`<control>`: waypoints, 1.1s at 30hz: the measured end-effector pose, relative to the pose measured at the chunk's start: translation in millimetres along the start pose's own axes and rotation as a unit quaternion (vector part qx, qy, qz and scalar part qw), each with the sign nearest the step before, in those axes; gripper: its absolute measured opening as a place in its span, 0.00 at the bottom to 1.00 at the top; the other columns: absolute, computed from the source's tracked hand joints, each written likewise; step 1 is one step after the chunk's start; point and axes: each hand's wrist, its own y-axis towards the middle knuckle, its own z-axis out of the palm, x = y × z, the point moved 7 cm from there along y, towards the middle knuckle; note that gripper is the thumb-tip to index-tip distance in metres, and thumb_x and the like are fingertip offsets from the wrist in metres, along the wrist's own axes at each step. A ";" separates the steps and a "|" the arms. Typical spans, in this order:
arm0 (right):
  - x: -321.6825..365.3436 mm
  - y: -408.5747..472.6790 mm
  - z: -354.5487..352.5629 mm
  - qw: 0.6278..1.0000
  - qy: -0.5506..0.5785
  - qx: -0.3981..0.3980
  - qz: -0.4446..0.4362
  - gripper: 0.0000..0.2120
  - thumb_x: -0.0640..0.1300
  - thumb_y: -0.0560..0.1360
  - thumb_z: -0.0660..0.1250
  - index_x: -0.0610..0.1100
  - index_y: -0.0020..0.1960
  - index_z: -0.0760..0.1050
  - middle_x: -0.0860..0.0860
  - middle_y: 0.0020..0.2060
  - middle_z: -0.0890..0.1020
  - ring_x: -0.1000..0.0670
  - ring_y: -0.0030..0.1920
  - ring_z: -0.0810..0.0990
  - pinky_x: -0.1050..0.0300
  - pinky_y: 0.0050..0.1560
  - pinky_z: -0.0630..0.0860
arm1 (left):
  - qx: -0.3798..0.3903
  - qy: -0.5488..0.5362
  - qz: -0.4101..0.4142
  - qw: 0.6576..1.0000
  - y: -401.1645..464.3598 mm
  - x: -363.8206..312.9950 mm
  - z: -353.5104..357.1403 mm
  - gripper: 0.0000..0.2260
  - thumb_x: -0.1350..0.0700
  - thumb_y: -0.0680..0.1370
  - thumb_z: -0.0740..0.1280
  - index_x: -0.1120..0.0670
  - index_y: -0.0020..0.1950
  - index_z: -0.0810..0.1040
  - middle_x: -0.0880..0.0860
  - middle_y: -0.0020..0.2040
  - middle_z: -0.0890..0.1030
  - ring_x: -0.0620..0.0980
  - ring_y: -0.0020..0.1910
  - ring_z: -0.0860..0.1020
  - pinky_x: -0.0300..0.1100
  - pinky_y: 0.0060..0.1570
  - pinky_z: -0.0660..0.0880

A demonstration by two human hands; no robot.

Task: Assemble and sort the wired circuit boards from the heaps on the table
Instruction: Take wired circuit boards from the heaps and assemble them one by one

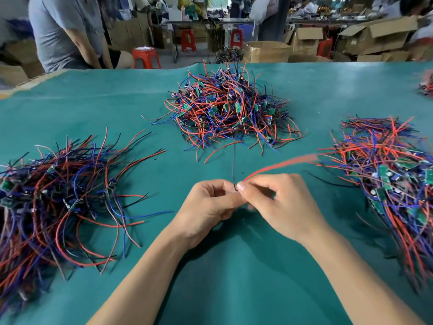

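Pinching a black wire (234,165) and a red wire (276,165), both hands (241,202) are seen just before the middle heap (225,109); any board is hidden, and the blurred red lead could be pulled loose.

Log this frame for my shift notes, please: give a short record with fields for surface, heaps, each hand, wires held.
surface: green mat
heaps: left heap, middle heap, right heap, all red, blue and black wires with small green boards
left hand: fingers curled, meeting the right hand's fingertips
right hand: pinches the wires
wires held: black wire pointing away; red wire blurred, running right
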 end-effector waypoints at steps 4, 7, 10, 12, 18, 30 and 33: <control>0.8 0.2 0.8 1.000 0.009 0.021 0.002 0.16 0.59 0.78 0.64 0.50 0.41 0.83 0.56 0.28 0.81 0.56 0.29 0.77 0.63 0.33 0.71 | -0.032 -0.046 0.001 0.998 1.1 1.2 -6.2 0.07 0.57 0.69 0.77 0.57 0.40 0.81 0.56 0.36 0.76 0.50 0.34 0.69 0.40 0.36 0.64; 0.2 -1.5 6.8 0.999 -0.005 0.038 -0.004 0.14 0.60 0.75 0.69 0.48 0.44 0.82 0.54 0.24 0.75 0.52 0.27 0.70 0.60 0.31 0.67 | -0.039 -0.073 0.001 0.997 1.5 1.3 -7.3 0.08 0.55 0.67 0.77 0.56 0.41 0.81 0.55 0.38 0.78 0.49 0.38 0.72 0.41 0.40 0.66; -1.8 -0.3 4.9 1.000 0.003 0.019 0.004 0.09 0.49 0.77 0.73 0.47 0.39 0.79 0.56 0.26 0.81 0.56 0.27 0.74 0.65 0.32 0.68 | -0.047 -0.088 -0.010 0.995 0.8 1.5 -9.6 0.10 0.54 0.70 0.76 0.57 0.45 0.79 0.53 0.38 0.78 0.47 0.36 0.73 0.39 0.40 0.68; -3.3 -0.5 4.8 0.999 0.024 0.015 0.021 0.09 0.43 0.76 0.73 0.47 0.38 0.79 0.58 0.28 0.83 0.60 0.28 0.77 0.70 0.34 0.68 | -0.042 -0.092 -0.016 0.995 0.3 1.7 -10.2 0.06 0.55 0.73 0.74 0.55 0.45 0.80 0.53 0.38 0.77 0.46 0.35 0.73 0.38 0.40 0.68; -6.6 -1.5 7.7 0.992 0.096 0.041 0.072 0.07 0.49 0.71 0.72 0.46 0.38 0.80 0.55 0.28 0.83 0.55 0.29 0.77 0.52 0.38 0.76 | -0.042 -0.112 -0.038 0.992 2.2 3.6 -11.5 0.11 0.60 0.70 0.72 0.62 0.51 0.83 0.56 0.41 0.80 0.48 0.38 0.72 0.39 0.43 0.70; -5.5 -3.1 19.7 0.985 0.130 0.054 0.103 0.11 0.48 0.74 0.75 0.46 0.35 0.81 0.50 0.28 0.84 0.55 0.28 0.78 0.63 0.31 0.73 | -0.071 -0.101 -0.020 0.992 2.6 1.5 -10.6 0.03 0.66 0.70 0.70 0.59 0.41 0.79 0.58 0.36 0.78 0.55 0.37 0.74 0.50 0.45 0.70; -7.9 -2.5 18.8 0.968 0.191 0.093 0.134 0.10 0.51 0.71 0.75 0.45 0.35 0.83 0.47 0.29 0.84 0.54 0.29 0.78 0.67 0.30 0.70 | -0.069 -0.072 -0.026 0.995 2.9 1.7 -8.4 0.04 0.63 0.75 0.69 0.57 0.41 0.77 0.57 0.36 0.76 0.53 0.36 0.72 0.47 0.42 0.68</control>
